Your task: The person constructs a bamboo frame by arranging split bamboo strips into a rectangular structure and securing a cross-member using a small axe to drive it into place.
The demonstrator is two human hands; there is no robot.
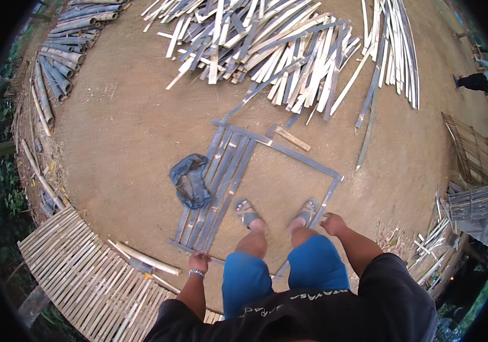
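Note:
My left hand (199, 262) hangs with loosely bent fingers, overlapping the near left corner of a bamboo strip frame (306, 162) in view. Whether it touches the frame is unclear, and nothing shows in it. My right hand (333, 224) is held out beside the frame's right side, fingers slightly apart and holding nothing visible. Several dark bamboo slats (227, 171) lie side by side across the frame's left part. On these slats rests a crumpled black plastic bag (190, 181). A hatchet with a wooden handle (292, 138) lies by the far rail. My sandalled feet stand inside the frame.
A big heap of split bamboo strips (272, 48) lies ahead, with more strips (395, 57) to its right. Bamboo poles (79, 28) are stacked far left. A slatted bamboo platform (90, 273) stands near left. Woven panels (468, 149) and a person (483, 78) are at right.

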